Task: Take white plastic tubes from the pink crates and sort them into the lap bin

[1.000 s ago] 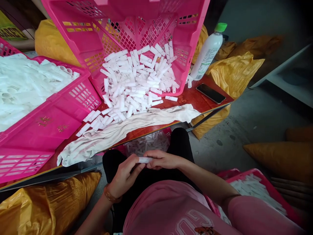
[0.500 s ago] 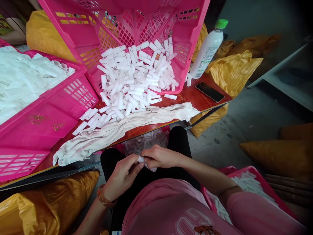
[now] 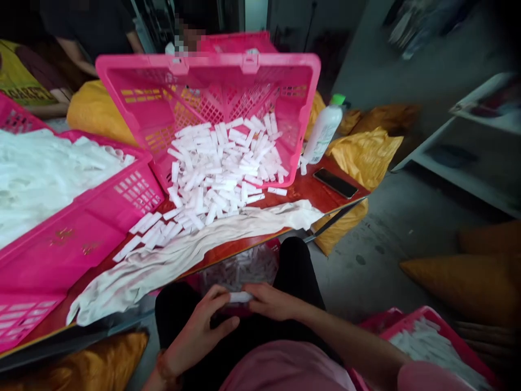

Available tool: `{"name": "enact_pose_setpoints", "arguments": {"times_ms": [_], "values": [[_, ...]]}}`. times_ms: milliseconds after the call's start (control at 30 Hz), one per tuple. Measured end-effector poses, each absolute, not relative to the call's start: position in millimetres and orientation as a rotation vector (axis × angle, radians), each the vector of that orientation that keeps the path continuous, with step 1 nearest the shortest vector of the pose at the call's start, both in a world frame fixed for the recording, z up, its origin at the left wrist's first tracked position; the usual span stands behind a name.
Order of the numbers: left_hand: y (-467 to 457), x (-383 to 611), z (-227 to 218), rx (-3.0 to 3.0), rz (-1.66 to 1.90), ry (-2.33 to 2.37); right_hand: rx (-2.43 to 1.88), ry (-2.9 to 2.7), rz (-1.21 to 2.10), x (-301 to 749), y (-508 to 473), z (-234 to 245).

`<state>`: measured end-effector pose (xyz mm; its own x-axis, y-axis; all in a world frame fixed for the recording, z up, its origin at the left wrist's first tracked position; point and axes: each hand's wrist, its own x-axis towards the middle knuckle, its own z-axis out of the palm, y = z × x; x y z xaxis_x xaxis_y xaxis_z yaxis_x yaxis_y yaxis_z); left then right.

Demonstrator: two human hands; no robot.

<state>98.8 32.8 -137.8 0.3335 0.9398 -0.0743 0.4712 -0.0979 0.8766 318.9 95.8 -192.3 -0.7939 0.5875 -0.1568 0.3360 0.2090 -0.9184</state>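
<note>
Swung upward since the earlier frame, the head-worn view showed more of the room, and the hands sat lower in the picture. A short white tube (image 3: 240, 297) lay crosswise between the person's left hand (image 3: 195, 331) and right hand (image 3: 272, 302), above dark trousers (image 3: 297, 271). Left fingers (image 3: 217, 296) were spread and curled against its left end; right fingers (image 3: 256, 293) lay together, pressed on its right end. Beyond, loose white tubes (image 3: 215, 174) spilled from a tipped pink crate (image 3: 211, 65) across a red table (image 3: 303, 190), beside a cream cloth (image 3: 163, 266). A further pink crate (image 3: 431, 331) of tubes sat low at right; a person in dark clothing (image 3: 81, 27) stood behind.
</note>
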Motion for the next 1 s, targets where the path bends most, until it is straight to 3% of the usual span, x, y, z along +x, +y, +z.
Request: {"name": "enact_pose_setpoints", "arguments": {"times_ms": [133,400,533,733,900,1000], "values": [[52,81,-155,1.658,0.805,1.485,-1.09,-2.41,1.469,330,121,-215],[57,142,-190,1.564,1.028,1.453,-0.791,-2.449,1.384,344,134,-152],[52,143,-186,1.253,0.899,1.273,-0.795,-2.533,1.518,343,132,-177],[34,95,-191,0.712,0.964,1.433,-1.37,-2.367,1.331,362,143,-228],[21,73,-205,0.84,0.749,1.477,-1.199,-2.375,1.273,378,174,-181],[20,66,-201,1.019,0.739,1.518,-1.104,-2.279,0.82,390,219,-137]]}}
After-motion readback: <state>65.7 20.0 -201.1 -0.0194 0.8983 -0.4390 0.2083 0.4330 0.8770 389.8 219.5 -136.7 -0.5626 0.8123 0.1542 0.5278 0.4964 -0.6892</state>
